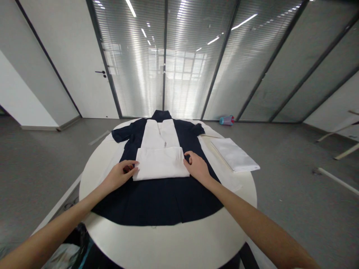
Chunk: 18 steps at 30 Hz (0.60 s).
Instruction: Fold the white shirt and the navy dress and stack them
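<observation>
Both arms outstretched — left hand [121, 175] flat (right hand [197, 166] curled).

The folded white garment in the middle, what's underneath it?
The white garment lies on a dark shirt spread over the round table. The shirt's chest is hidden beneath it.

We see a plain white folded garment [161, 158] on a dark navy short-sleeved shirt [157, 198], both on a white round table [168, 243], another white folded cloth [237, 154] at three o'clock, grey floor [294, 186] around.
</observation>
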Each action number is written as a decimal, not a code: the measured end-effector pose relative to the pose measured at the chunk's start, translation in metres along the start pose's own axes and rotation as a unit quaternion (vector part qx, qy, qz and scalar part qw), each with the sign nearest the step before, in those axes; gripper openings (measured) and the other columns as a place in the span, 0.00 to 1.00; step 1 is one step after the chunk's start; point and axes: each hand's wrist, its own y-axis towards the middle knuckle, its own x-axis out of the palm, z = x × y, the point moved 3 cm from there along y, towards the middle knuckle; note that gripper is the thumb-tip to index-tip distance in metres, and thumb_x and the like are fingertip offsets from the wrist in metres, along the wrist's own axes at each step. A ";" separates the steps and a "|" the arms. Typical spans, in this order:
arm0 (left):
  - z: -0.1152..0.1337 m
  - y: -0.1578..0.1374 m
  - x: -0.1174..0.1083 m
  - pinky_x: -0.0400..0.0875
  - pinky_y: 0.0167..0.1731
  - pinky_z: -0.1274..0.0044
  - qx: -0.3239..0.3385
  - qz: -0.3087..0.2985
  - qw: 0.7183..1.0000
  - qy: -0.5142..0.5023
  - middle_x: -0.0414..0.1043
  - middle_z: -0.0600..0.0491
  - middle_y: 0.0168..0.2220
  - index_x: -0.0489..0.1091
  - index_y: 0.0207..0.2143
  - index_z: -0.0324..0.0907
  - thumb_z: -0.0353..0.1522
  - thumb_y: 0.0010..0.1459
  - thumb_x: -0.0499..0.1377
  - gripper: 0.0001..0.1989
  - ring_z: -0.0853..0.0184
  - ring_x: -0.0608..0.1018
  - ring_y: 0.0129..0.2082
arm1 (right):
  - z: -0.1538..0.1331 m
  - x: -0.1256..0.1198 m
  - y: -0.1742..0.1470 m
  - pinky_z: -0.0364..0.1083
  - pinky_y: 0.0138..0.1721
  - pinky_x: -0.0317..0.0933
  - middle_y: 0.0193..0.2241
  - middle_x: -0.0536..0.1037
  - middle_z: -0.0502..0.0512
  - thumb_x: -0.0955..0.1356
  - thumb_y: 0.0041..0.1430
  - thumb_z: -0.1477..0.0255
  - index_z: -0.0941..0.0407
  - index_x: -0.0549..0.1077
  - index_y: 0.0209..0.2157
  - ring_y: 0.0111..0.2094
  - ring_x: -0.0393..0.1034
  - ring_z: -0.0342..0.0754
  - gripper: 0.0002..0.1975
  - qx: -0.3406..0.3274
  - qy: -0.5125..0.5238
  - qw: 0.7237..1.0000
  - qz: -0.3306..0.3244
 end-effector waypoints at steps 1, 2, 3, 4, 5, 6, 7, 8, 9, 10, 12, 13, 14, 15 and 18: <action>0.008 0.002 -0.002 0.73 0.34 0.70 0.042 0.028 0.998 0.042 0.75 0.47 0.36 0.79 0.45 0.42 0.50 0.54 0.61 0.25 0.58 0.77 0.35 | -0.006 -0.003 0.001 0.50 0.47 0.61 0.42 0.77 0.59 0.64 0.66 0.67 0.55 0.72 0.53 0.45 0.71 0.54 0.16 -0.039 -0.019 0.998 0.035; 0.018 0.005 -0.002 0.74 0.43 0.67 0.085 0.052 0.992 0.083 0.74 0.44 0.45 0.78 0.47 0.42 0.50 0.58 0.58 0.25 0.55 0.77 0.43 | -0.015 -0.004 0.002 0.51 0.51 0.59 0.47 0.76 0.61 0.63 0.67 0.66 0.55 0.72 0.55 0.49 0.69 0.55 0.18 -0.083 -0.035 0.994 0.061; 0.029 0.010 0.000 0.71 0.51 0.64 0.125 0.065 0.983 0.119 0.71 0.42 0.52 0.77 0.50 0.41 0.48 0.62 0.55 0.25 0.52 0.75 0.51 | -0.025 -0.004 0.003 0.52 0.54 0.57 0.52 0.74 0.62 0.62 0.68 0.65 0.55 0.72 0.56 0.54 0.66 0.56 0.19 -0.125 -0.048 0.988 0.075; 0.039 0.015 0.006 0.66 0.58 0.62 0.156 0.064 0.974 0.148 0.68 0.41 0.57 0.75 0.53 0.40 0.46 0.65 0.51 0.25 0.51 0.71 0.57 | -0.035 -0.002 0.006 0.53 0.58 0.54 0.57 0.71 0.63 0.61 0.70 0.63 0.55 0.72 0.58 0.58 0.63 0.57 0.20 -0.160 -0.058 0.983 0.076; 0.046 0.022 0.013 0.61 0.62 0.61 0.177 0.051 0.968 0.170 0.66 0.40 0.60 0.72 0.56 0.39 0.45 0.67 0.48 0.26 0.51 0.68 0.61 | -0.044 0.001 0.009 0.54 0.60 0.51 0.61 0.68 0.64 0.59 0.71 0.62 0.55 0.71 0.59 0.62 0.59 0.58 0.22 -0.184 -0.067 0.978 0.068; 0.052 0.029 0.022 0.57 0.64 0.60 0.189 0.030 0.964 0.186 0.64 0.40 0.63 0.69 0.59 0.39 0.44 0.68 0.46 0.27 0.51 0.65 0.64 | -0.053 0.006 0.013 0.55 0.63 0.48 0.64 0.64 0.64 0.58 0.71 0.60 0.56 0.69 0.62 0.65 0.54 0.59 0.24 -0.198 -0.075 0.976 0.054; 0.054 0.036 0.033 0.54 0.65 0.60 0.196 0.004 0.960 0.200 0.62 0.40 0.65 0.66 0.62 0.38 0.44 0.69 0.46 0.28 0.51 0.62 0.67 | -0.059 0.012 0.016 0.56 0.65 0.45 0.67 0.60 0.64 0.57 0.72 0.59 0.57 0.66 0.64 0.68 0.50 0.60 0.27 -0.202 -0.083 0.975 0.035; 0.054 0.043 0.044 0.51 0.66 0.59 0.198 -0.024 0.956 0.213 0.60 0.40 0.67 0.63 0.64 0.38 0.45 0.69 0.46 0.29 0.51 0.58 0.69 | -0.063 0.019 0.020 0.58 0.66 0.41 0.69 0.57 0.64 0.56 0.72 0.58 0.57 0.63 0.66 0.69 0.46 0.61 0.28 -0.197 -0.089 0.976 0.013; 0.051 0.048 0.054 0.49 0.67 0.58 0.194 -0.050 0.953 0.227 0.58 0.40 0.68 0.61 0.66 0.38 0.46 0.68 0.46 0.31 0.50 0.55 0.70 | -0.065 0.027 0.023 0.59 0.67 0.39 0.70 0.54 0.64 0.55 0.72 0.57 0.57 0.61 0.67 0.70 0.44 0.62 0.30 -0.186 -0.093 0.978 -0.013; 0.046 0.052 0.064 0.47 0.67 0.57 0.186 -0.076 0.949 0.241 0.56 0.40 0.69 0.59 0.67 0.38 0.47 0.68 0.46 0.32 0.50 0.54 0.70 | -0.064 0.034 0.025 0.60 0.67 0.38 0.70 0.53 0.64 0.54 0.72 0.56 0.57 0.59 0.69 0.70 0.44 0.63 0.31 -0.173 -0.094 0.980 -0.039; 0.034 0.055 0.077 0.45 0.67 0.56 0.169 -0.109 0.944 0.263 0.54 0.39 0.69 0.57 0.68 0.37 0.49 0.68 0.46 0.34 0.49 0.53 0.71 | -0.059 0.046 0.027 0.60 0.68 0.38 0.70 0.53 0.65 0.53 0.71 0.53 0.58 0.56 0.70 0.70 0.45 0.63 0.34 -0.152 -0.087 0.981 -0.079; 0.029 0.055 0.081 0.44 0.67 0.57 0.165 -0.113 0.942 0.270 0.53 0.39 0.70 0.56 0.68 0.37 0.49 0.68 0.46 0.35 0.48 0.53 0.71 | -0.055 0.050 0.027 0.60 0.68 0.38 0.70 0.53 0.65 0.52 0.71 0.52 0.59 0.55 0.70 0.70 0.45 0.63 0.35 -0.146 -0.082 0.982 -0.089; 0.025 0.055 0.083 0.44 0.67 0.57 0.166 -0.112 0.941 0.273 0.53 0.39 0.70 0.56 0.69 0.36 0.50 0.68 0.46 0.36 0.48 0.53 0.70 | -0.052 0.052 0.027 0.60 0.69 0.37 0.70 0.52 0.65 0.52 0.71 0.52 0.60 0.55 0.70 0.70 0.45 0.62 0.36 -0.143 -0.077 0.982 -0.094; 0.023 0.053 0.084 0.44 0.67 0.58 0.170 -0.107 0.941 0.274 0.53 0.39 0.70 0.56 0.69 0.36 0.50 0.67 0.46 0.36 0.48 0.54 0.70 | -0.049 0.054 0.026 0.59 0.69 0.37 0.70 0.52 0.65 0.51 0.71 0.51 0.61 0.54 0.70 0.71 0.44 0.61 0.37 -0.143 -0.074 0.982 -0.096; 0.022 0.049 0.082 0.45 0.67 0.57 0.182 -0.088 0.941 0.270 0.54 0.40 0.69 0.58 0.68 0.38 0.51 0.67 0.47 0.36 0.49 0.55 0.70 | -0.044 0.054 0.024 0.59 0.69 0.35 0.71 0.50 0.65 0.51 0.71 0.51 0.62 0.53 0.70 0.71 0.42 0.60 0.38 -0.144 -0.069 0.982 -0.100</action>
